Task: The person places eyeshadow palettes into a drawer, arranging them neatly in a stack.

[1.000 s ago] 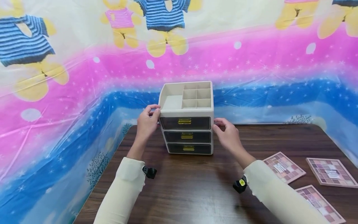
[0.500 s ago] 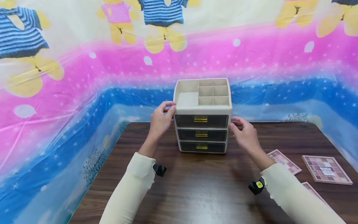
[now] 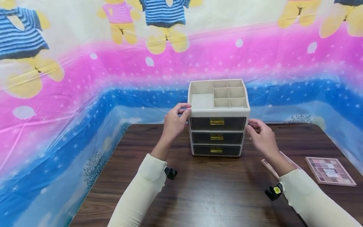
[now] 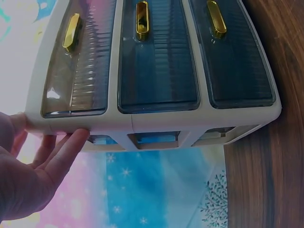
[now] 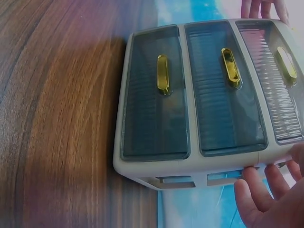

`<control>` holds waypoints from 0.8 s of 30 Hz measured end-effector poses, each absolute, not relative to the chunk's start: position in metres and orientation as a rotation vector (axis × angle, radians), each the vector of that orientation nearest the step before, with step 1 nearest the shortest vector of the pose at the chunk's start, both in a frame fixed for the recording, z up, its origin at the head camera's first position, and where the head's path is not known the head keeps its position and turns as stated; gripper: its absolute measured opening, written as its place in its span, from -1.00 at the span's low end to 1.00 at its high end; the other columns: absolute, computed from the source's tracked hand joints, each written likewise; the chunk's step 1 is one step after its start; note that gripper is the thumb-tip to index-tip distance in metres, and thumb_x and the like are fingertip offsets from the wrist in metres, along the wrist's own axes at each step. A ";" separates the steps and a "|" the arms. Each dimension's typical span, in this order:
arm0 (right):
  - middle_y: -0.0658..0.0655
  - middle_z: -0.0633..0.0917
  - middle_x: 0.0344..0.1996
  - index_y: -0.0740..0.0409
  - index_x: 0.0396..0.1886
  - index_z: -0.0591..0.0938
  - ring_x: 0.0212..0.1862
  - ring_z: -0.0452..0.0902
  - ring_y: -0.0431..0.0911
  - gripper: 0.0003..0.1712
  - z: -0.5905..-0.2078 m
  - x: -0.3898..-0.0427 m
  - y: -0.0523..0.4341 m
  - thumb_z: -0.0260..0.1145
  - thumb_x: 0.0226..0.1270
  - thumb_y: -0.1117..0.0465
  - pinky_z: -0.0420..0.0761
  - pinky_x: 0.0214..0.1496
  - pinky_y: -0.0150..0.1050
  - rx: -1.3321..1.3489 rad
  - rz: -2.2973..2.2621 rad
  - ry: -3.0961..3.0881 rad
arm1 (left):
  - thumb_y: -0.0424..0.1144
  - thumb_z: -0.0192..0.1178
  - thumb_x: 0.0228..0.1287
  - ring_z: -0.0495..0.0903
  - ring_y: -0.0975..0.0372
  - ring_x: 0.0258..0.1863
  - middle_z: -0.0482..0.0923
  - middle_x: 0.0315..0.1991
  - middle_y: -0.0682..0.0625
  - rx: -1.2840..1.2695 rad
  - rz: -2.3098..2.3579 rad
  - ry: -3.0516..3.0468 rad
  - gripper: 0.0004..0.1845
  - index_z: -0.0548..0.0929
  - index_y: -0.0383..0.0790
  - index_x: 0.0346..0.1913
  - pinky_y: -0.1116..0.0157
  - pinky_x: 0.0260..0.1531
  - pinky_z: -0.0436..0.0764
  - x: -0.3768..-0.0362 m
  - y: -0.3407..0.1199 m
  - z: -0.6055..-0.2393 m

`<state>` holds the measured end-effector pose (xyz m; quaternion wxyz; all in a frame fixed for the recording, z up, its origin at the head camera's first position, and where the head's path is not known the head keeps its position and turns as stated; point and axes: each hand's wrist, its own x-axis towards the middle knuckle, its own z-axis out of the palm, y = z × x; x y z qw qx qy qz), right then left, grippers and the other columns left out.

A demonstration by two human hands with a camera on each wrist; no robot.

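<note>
Drawer organizer (image 3: 219, 113), cream, grasped between two hands: left hand (image 3: 175, 122) with fingers and thumb at its upper left side, right hand (image 3: 264, 137) gripping right side, slightly lower. Three dark drawers (image 3: 204, 138) closed, gold handles (image 3: 216, 121) facing person. Organizer upright toward far edge of wood-grain table (image 3: 198, 192). Pinkish palette (image 3: 330, 171) lies farther right. Around us, snowflake-printed cloth (image 3: 181, 67), pink over blue, yellow figures above.

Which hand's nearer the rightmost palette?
Right. Right hand holds the organizer on its side toward the palette; left hand is at the organizer's opposite side, farther away.
</note>
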<state>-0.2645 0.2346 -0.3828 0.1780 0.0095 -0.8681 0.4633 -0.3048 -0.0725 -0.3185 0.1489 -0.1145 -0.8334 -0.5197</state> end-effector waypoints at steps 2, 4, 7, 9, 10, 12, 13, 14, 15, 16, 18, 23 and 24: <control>0.33 0.69 0.07 0.17 0.33 0.53 -0.20 0.70 -0.12 -0.50 -0.383 -0.265 0.234 0.13 0.59 -0.01 0.63 -0.31 -0.56 0.020 1.305 -2.458 | -0.04 0.18 0.51 0.76 0.06 -0.21 0.74 0.01 -0.14 -0.322 -1.498 -2.384 -0.73 0.68 -0.04 0.10 0.08 -0.28 0.82 -0.305 -0.072 -0.320; 0.31 0.70 0.06 0.18 0.30 0.54 -0.18 0.68 -0.11 -0.53 -0.383 -0.265 0.232 0.15 0.58 0.01 0.60 -0.29 -0.57 -0.008 1.273 -2.439 | -0.05 0.19 0.50 0.76 0.07 -0.20 0.74 0.00 -0.13 -0.316 -1.507 -2.373 -0.74 0.69 -0.04 0.10 0.06 -0.27 0.82 -0.304 -0.071 -0.321; 0.30 0.66 0.01 0.25 0.18 0.58 -0.12 0.63 -0.05 -0.60 -0.382 -0.263 0.224 0.23 0.50 0.12 0.51 -0.17 -0.52 -0.048 1.195 -2.315 | -0.06 0.20 0.50 0.76 0.07 -0.19 0.73 -0.01 -0.12 -0.325 -1.519 -2.373 -0.73 0.68 -0.05 0.12 0.08 -0.26 0.82 -0.305 -0.070 -0.321; 0.33 0.62 -0.06 0.32 0.08 0.60 -0.11 0.58 0.04 -0.66 -0.380 -0.261 0.218 0.29 0.40 0.23 0.45 -0.10 -0.39 -0.008 1.112 -2.190 | -0.05 0.19 0.50 0.75 0.08 -0.17 0.73 -0.01 -0.12 -0.340 -1.526 -2.380 -0.72 0.68 -0.05 0.13 0.12 -0.26 0.82 -0.305 -0.068 -0.322; 0.34 0.59 -0.09 0.34 0.04 0.61 -0.11 0.55 0.07 -0.68 -0.379 -0.260 0.214 0.31 0.35 0.28 0.44 -0.08 -0.31 0.041 1.056 -2.138 | -0.05 0.19 0.50 0.75 0.08 -0.17 0.72 -0.01 -0.12 -0.346 -1.528 -2.384 -0.72 0.67 -0.05 0.13 0.13 -0.26 0.82 -0.305 -0.068 -0.322; 0.37 0.56 -0.13 0.37 -0.02 0.62 -0.11 0.52 0.16 -0.69 -0.375 -0.259 0.205 0.35 0.26 0.35 0.48 -0.07 -0.14 0.177 0.937 -2.055 | -0.04 0.18 0.51 0.75 0.08 -0.15 0.71 -0.01 -0.11 -0.354 -1.528 -2.392 -0.71 0.67 -0.05 0.14 0.17 -0.27 0.82 -0.305 -0.067 -0.322; 0.38 0.56 -0.15 0.37 -0.04 0.63 -0.10 0.50 0.20 -0.69 -0.373 -0.258 0.201 0.37 0.23 0.36 0.48 -0.06 -0.05 0.257 0.862 -2.034 | -0.04 0.18 0.51 0.75 0.08 -0.14 0.71 0.00 -0.11 -0.353 -1.527 -2.395 -0.71 0.66 -0.04 0.14 0.17 -0.26 0.82 -0.305 -0.067 -0.322; 0.39 0.57 -0.16 0.37 -0.04 0.64 -0.10 0.48 0.24 -0.69 -0.371 -0.258 0.196 0.38 0.21 0.35 0.48 -0.05 0.03 0.334 0.784 -2.022 | -0.03 0.18 0.51 0.75 0.08 -0.14 0.70 0.00 -0.11 -0.351 -1.525 -2.396 -0.71 0.66 -0.04 0.14 0.18 -0.26 0.82 -0.305 -0.067 -0.322; 0.38 0.58 -0.16 0.35 -0.04 0.65 -0.10 0.49 0.25 -0.68 -0.369 -0.259 0.191 0.40 0.21 0.35 0.50 -0.05 0.08 0.400 0.707 -2.014 | -0.03 0.18 0.51 0.75 0.08 -0.14 0.70 0.00 -0.11 -0.348 -1.524 -2.396 -0.70 0.66 -0.04 0.15 0.17 -0.26 0.82 -0.305 -0.068 -0.322; 0.36 0.60 -0.16 0.33 -0.04 0.65 -0.10 0.50 0.25 -0.67 -0.367 -0.259 0.186 0.42 0.20 0.33 0.51 -0.06 0.11 0.453 0.636 -2.009 | -0.03 0.18 0.51 0.75 0.08 -0.14 0.70 0.00 -0.11 -0.344 -1.523 -2.395 -0.70 0.66 -0.04 0.15 0.17 -0.26 0.82 -0.305 -0.069 -0.322; 0.33 0.63 -0.18 0.30 -0.03 0.67 -0.14 0.53 0.25 -0.67 -0.364 -0.261 0.175 0.44 0.20 0.32 0.53 -0.11 0.13 0.530 0.507 -2.010 | -0.03 0.18 0.51 0.74 0.08 -0.15 0.70 0.00 -0.10 -0.342 -1.513 -2.391 -0.70 0.66 -0.04 0.15 0.16 -0.26 0.82 -0.306 -0.070 -0.323; 0.25 0.67 -0.19 0.22 -0.04 0.70 -0.21 0.59 0.20 -0.71 -0.363 -0.268 0.154 0.47 0.23 0.31 0.55 -0.31 0.07 0.616 0.262 -2.019 | -0.04 0.19 0.50 0.73 0.09 -0.20 0.71 -0.01 -0.11 -0.368 -1.492 -2.374 -0.72 0.67 -0.04 0.13 0.14 -0.28 0.82 -0.307 -0.073 -0.323; 0.24 0.68 -0.19 0.20 -0.05 0.71 -0.22 0.60 0.19 -0.72 -0.363 -0.269 0.151 0.46 0.24 0.31 0.56 -0.34 0.07 0.624 0.229 -2.015 | -0.04 0.19 0.50 0.73 0.09 -0.20 0.71 -0.02 -0.11 -0.374 -1.488 -2.374 -0.73 0.67 -0.03 0.13 0.15 -0.29 0.82 -0.308 -0.073 -0.324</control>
